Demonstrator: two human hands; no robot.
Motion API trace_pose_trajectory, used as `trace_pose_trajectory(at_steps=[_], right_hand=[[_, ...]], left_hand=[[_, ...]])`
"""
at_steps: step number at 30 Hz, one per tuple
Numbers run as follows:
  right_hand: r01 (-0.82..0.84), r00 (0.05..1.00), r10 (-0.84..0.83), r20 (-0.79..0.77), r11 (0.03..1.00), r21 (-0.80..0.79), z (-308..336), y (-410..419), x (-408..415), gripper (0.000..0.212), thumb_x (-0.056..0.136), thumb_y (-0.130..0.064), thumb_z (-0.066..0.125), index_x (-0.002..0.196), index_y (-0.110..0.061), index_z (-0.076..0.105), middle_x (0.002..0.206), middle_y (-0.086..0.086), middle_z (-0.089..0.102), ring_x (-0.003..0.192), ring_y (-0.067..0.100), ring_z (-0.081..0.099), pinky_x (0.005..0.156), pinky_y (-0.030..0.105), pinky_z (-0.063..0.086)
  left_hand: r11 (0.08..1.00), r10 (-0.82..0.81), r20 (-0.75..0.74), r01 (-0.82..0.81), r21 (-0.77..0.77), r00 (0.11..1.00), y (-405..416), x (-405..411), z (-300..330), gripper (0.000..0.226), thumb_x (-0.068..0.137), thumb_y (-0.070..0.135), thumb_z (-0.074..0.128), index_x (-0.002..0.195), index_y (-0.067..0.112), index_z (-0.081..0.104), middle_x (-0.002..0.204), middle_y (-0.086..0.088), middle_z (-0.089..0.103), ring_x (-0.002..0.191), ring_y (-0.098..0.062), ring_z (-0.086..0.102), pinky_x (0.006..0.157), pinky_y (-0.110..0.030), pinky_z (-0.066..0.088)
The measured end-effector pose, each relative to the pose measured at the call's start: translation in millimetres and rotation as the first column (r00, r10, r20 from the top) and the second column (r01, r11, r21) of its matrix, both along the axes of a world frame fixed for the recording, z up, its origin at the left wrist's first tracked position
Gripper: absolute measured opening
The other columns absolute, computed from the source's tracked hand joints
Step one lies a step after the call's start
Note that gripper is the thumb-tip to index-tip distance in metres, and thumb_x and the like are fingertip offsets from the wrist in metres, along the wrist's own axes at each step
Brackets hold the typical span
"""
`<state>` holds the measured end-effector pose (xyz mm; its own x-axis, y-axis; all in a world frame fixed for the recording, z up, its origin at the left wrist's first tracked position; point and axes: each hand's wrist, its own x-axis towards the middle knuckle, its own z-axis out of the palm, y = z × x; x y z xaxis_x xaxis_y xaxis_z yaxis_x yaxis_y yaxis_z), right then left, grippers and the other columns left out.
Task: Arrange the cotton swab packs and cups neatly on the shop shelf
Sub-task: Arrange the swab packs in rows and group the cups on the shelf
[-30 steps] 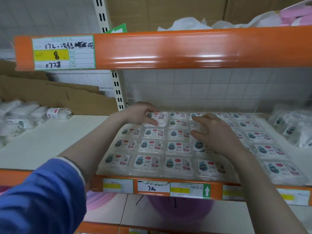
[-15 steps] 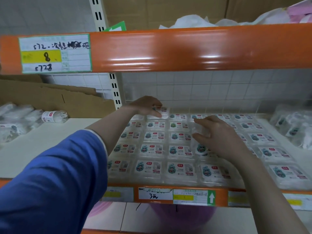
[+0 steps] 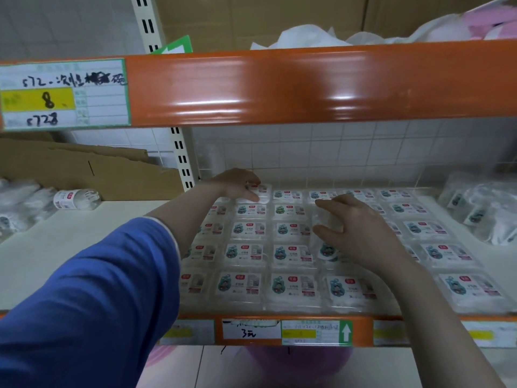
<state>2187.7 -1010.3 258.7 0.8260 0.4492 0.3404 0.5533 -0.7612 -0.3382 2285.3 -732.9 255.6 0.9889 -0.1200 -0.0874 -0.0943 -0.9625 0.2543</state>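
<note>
While both arms reach into the white shop shelf (image 3: pixel 70 233), many flat clear plastic cotton swab packs with cartoon labels (image 3: pixel 246 287) lie there in neat rows, side by side, from the front edge to the back wall. The left hand (image 3: pixel 237 183), on an arm in a blue sleeve (image 3: pixel 92 298), is at the back row. Its fingers curl over one clear pack with a red and white label (image 3: pixel 261 190) in the far left corner of the rows and hold it there. The right hand (image 3: pixel 361 231) is nearer the middle. Its thumb and fingers pinch a small see-through pack (image 3: pixel 326 222) that stands up a bit above the flat ones.

On the left part of the shelf lies a white roll with a red label (image 3: pixel 75 198), close to some soft white bags (image 3: pixel 16 205). More clear bags (image 3: pixel 481 208) sit in a loose heap on the right. An orange shelf bar (image 3: pixel 307 82) runs across the top, with a handwritten price tag (image 3: pixel 64 93) stuck on it. Brown cardboard (image 3: pixel 84 169) leans at the back left.
</note>
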Motion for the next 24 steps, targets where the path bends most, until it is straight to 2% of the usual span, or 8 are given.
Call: trace_pose_trajectory(at_steps=[9, 13, 17, 22, 24], right_hand=[[0.065, 0.997, -0.066, 0.051, 0.998, 0.025, -0.7, -11.4, -3.7, 0.053, 0.086, -0.033, 0.062, 0.135, -0.020, 0.049, 0.127, 0.004, 0.053, 0.113, 0.023, 0.051, 0.089, 0.029, 0.039], [0.096, 0.994, -0.099, 0.046, 0.993, 0.063, -1.7, -24.5, -6.3, 0.052, 0.084, -0.032, 0.065, 0.133, -0.018, 0.052, 0.123, 0.008, 0.054, 0.108, 0.028, 0.053, 0.087, 0.032, 0.041], [0.151, 0.987, -0.155, 0.049, 0.986, 0.075, -4.0, -41.7, -10.7, 0.051, 0.083, -0.029, 0.068, 0.130, -0.015, 0.055, 0.117, 0.012, 0.057, 0.103, 0.031, 0.056, 0.084, 0.035, 0.042], [0.252, 0.965, -0.256, 0.060, 0.965, 0.069, 0.5, -60.4, -24.2, 0.050, 0.082, -0.028, 0.068, 0.129, -0.015, 0.056, 0.117, 0.013, 0.057, 0.102, 0.032, 0.056, 0.083, 0.034, 0.042], [0.295, 0.952, -0.299, 0.056, 0.953, 0.071, 2.7, -66.0, -32.0, 0.051, 0.081, -0.028, 0.068, 0.129, -0.016, 0.056, 0.118, 0.013, 0.057, 0.104, 0.033, 0.056, 0.085, 0.035, 0.043]], left_hand=[[0.993, 0.035, 0.042, -0.040, 0.113, 0.998, -3.1, -7.0, -4.7, 0.059, 0.090, 0.042, 0.058, 0.138, 0.013, 0.042, 0.140, -0.006, 0.046, 0.123, -0.024, 0.046, 0.100, -0.033, 0.038], [0.985, 0.011, 0.180, -0.042, 0.168, 0.984, -19.8, -24.5, -8.2, 0.048, 0.092, 0.037, 0.054, 0.130, 0.008, 0.050, 0.129, -0.011, 0.052, 0.113, -0.027, 0.051, 0.094, -0.035, 0.043], [0.983, 0.089, 0.364, -0.141, 0.118, 0.927, -41.6, -45.5, -22.1, 0.041, 0.091, 0.035, 0.055, 0.124, 0.011, 0.055, 0.126, -0.009, 0.055, 0.113, -0.027, 0.050, 0.091, -0.041, 0.046], [0.989, 0.091, 0.425, -0.131, 0.066, 0.901, -78.7, -74.4, -31.4, 0.043, 0.094, 0.033, 0.051, 0.130, 0.011, 0.051, 0.139, -0.009, 0.046, 0.127, -0.024, 0.042, 0.105, -0.037, 0.037], [0.994, 0.076, 0.424, -0.104, 0.044, 0.902, -91.6, -85.7, -32.9, 0.043, 0.095, 0.033, 0.049, 0.132, 0.012, 0.049, 0.140, -0.007, 0.045, 0.129, -0.022, 0.039, 0.105, -0.035, 0.034]])
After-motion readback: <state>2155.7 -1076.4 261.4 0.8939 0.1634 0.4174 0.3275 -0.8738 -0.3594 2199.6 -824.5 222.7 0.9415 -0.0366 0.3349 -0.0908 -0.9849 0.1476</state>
